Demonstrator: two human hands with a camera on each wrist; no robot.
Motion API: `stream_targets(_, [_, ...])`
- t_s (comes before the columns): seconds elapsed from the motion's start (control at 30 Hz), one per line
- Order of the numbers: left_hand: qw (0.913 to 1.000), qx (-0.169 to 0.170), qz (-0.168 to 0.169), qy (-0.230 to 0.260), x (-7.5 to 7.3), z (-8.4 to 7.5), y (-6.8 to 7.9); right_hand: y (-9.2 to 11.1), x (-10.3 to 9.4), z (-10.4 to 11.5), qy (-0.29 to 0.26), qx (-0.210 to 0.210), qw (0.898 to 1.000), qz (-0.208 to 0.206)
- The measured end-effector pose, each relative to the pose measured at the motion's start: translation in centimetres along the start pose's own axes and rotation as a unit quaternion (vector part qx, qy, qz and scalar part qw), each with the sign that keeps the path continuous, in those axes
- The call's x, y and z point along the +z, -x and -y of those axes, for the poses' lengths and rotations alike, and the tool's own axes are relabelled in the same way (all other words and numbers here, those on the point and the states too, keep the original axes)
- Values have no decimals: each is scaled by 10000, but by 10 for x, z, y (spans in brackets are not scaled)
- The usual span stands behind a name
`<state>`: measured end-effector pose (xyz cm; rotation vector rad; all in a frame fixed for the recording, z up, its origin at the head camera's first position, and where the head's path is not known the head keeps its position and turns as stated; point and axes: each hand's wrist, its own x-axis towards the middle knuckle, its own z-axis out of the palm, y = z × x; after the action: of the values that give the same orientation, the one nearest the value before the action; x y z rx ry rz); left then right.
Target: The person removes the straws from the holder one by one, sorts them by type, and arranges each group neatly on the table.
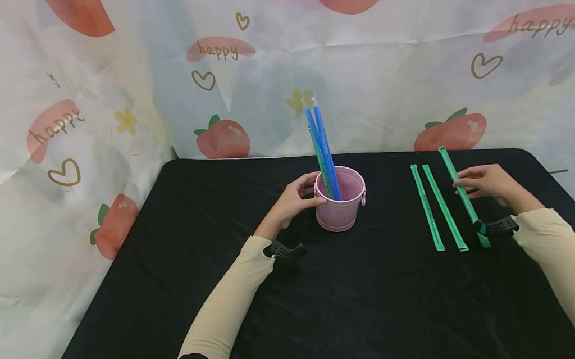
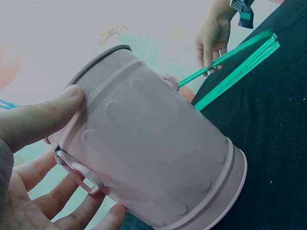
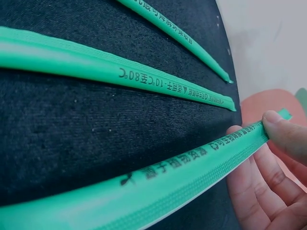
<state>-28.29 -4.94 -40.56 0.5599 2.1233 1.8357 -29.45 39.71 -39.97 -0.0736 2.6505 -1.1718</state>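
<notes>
A small pink bucket stands upright on the black-covered table. My left hand holds its left side, thumb near the rim and fingers by a small side handle. Out of the bucket lean blue sticks with clear upper ends, probably straws, and a green straw packet. To the right, my right hand pinches a long green paper-wrapped straw between thumb and fingers near its far end. In the right wrist view, dark print runs along this wrapper, and the far end looks raised.
Two more green wrapped straws lie side by side left of the held one. A pale curtain printed with fruit and hearts hangs behind and left of the table. Each wrist wears a black strap.
</notes>
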Motion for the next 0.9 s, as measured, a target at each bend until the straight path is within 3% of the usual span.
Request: stream_targets(0.9, [9999, -42, -82, -115, 1, -1, 1, -12, 7, -14, 380, 217, 9990, -67])
